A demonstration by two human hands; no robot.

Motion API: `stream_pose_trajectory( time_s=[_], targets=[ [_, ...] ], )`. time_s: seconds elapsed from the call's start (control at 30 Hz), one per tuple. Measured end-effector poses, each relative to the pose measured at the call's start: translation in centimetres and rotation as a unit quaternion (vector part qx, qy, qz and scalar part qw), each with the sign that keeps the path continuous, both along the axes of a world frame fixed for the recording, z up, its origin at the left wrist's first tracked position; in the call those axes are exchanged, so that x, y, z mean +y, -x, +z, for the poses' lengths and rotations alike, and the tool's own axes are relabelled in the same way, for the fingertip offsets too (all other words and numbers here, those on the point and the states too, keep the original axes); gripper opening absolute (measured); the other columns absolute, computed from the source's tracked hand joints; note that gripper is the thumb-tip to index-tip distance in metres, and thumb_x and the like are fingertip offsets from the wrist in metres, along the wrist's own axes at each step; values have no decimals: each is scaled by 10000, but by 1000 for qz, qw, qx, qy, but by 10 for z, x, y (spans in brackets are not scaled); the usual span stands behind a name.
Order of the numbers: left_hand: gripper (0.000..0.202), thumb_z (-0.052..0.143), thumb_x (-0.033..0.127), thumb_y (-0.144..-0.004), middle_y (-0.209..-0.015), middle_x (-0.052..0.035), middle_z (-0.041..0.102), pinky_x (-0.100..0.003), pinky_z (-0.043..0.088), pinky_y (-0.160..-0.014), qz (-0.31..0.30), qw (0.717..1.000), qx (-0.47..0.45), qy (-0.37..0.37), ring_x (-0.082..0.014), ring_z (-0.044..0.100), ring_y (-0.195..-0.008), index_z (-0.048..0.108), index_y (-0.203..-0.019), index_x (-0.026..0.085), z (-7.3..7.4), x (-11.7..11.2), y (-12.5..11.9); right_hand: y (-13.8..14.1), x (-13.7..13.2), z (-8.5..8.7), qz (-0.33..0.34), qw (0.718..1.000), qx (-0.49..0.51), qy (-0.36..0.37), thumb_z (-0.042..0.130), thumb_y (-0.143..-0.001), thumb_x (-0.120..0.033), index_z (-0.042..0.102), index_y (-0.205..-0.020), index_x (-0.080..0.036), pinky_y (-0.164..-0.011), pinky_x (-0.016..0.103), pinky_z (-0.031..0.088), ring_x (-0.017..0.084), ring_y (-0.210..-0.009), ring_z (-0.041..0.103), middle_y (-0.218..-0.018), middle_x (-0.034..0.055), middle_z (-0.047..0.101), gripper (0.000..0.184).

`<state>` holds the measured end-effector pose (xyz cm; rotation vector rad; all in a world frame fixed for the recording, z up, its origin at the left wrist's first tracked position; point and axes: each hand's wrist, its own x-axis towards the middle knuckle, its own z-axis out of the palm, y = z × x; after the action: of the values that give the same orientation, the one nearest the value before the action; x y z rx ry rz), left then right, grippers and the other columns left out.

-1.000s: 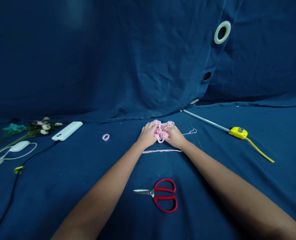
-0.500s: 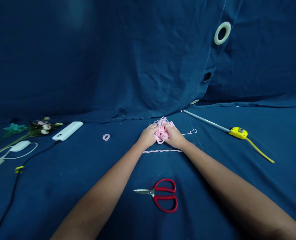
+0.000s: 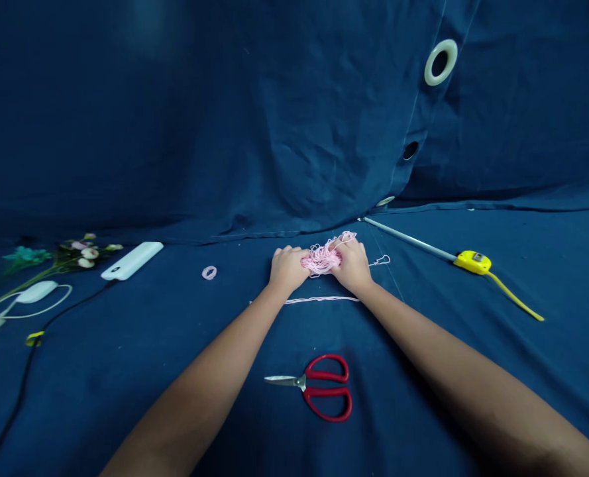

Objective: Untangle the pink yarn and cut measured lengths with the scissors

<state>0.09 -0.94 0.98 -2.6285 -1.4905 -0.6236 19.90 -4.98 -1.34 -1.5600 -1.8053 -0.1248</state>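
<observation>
- Head view, hands: the left hand [image 3: 288,270] was closed on the near-left side of a pink yarn bundle [image 3: 321,260]; the right hand [image 3: 352,265] gripped its right side, loops spilling over the fingers. Some fingertips were hidden, so how firm the squeeze was could not be told.
- Head view, place: the bundle was between both hands, near the far edge of the blue cloth [image 3: 175,318], where the hanging curtain [image 3: 274,132] met it.
- Head view, step (judged): two-handed handling of the yarn, probably gathering or working the loops. The next move seemed to call for an even hold on both sides, so that no loop slipped or snagged.
- Head view, count, yarn: one bundle; one pink length of several strands [image 3: 321,299] laid crosswise on its near side, strand number not resolvable; one loose looped end [image 3: 381,260] right of the right hand; one small pink ring [image 3: 213,271] apart to the left.
- Head view, count, tools: one pair of red-handled scissors [image 3: 302,382] nearer the wearer, blades leftward; one yellow tape measure [image 3: 473,262] toward the cloth's right edge.
- Head view, count, toward the cloth's left edge: one white oblong device [image 3: 134,260], one dark cable [image 3: 23,381]; flower heads [image 3: 86,256] too small to count surely.
</observation>
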Motion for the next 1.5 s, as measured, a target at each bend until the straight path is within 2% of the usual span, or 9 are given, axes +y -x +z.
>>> stream_pose_trajectory(
  time_s=[0.27,0.53,0.67,0.77,0.9,1.03,1.23,1.33,1.5],
  targets=[
    [301,642,269,-885,-1347,-37,744,-458,414,-1085,-34,999,-30,14,-317,570,-1339,793,-1144,287,-11,11,3,2,2,4,83,990,-53,102,659,-821,-209,725,-1088,-191,-945,405,394,307,-1134,581,-1154,118,743,276],
    [829,704,307,-864,-1645,-106,475,-503,296,-1275,-38,998,-48,-19,-356,249,-1614,385,-1626,237,-13,13,2,4,2,-1,61,984,-89,144,633,-860,-269,701,-1181,-177,-1123,485,345,336,-1239,562,-1276,142,720,341],
    [1058,756,395,-844,-1648,-171,455,-527,251,-1293,-9,996,-82,-28,-374,390,-1541,159,-1694,189,-9,6,-1,7,2,-5,-24,991,-50,126,667,-835,-343,593,-1375,-144,-1228,555,228,366,-1305,550,-1323,177,698,581],
    [1138,759,429,-848,-1490,-166,625,-577,179,-1307,14,994,-103,-15,-368,564,-1391,46,-1705,198,-6,2,-4,8,1,-4,-68,994,-15,87,691,-772,-289,462,-1487,-103,-1251,562,191,361,-1289,579,-1313,192,699,772],
    [968,794,446,-808,-1527,-174,591,-625,86,-1314,56,994,-88,-30,-410,413,-1519,333,-1632,233,-8,2,-2,6,1,-4,-98,993,5,61,706,-742,-263,521,-1402,-127,-1214,552,261,355,-1236,604,-1241,172,719,699],
    [646,866,427,-709,-1621,-213,466,-630,76,-1311,118,991,-55,-43,-442,178,-1619,666,-1280,202,-12,7,2,2,4,-6,-108,992,-1,59,761,-725,-303,655,-1193,-178,-1163,529,332,399,-1397,465,-1353,191,656,496],
    [895,785,267,-781,-1247,-108,751,-514,392,-1169,132,984,-112,40,-342,657,-1239,389,-1584,278,-3,7,7,-6,4,0,-147,974,129,113,667,-784,-264,408,-1519,-113,-1046,492,422,335,-1069,664,-1097,131,723,794],
    [1070,817,310,-764,-1436,-118,660,-516,418,-1146,155,976,-150,38,-368,594,-1335,230,-1659,317,0,8,9,-10,5,1,-146,966,183,110,686,-779,-318,302,-1588,-133,-1049,485,427,342,-1080,663,-1165,127,713,914],
    [905,812,257,-733,-1627,-123,466,-559,290,-1267,201,955,-216,9,-394,335,-1562,392,-1534,281,-7,15,12,-13,10,-1,-179,960,196,88,700,-784,-414,269,-1605,-98,-1120,510,398,396,-1323,532,-1405,232,589,980]
  ],
)
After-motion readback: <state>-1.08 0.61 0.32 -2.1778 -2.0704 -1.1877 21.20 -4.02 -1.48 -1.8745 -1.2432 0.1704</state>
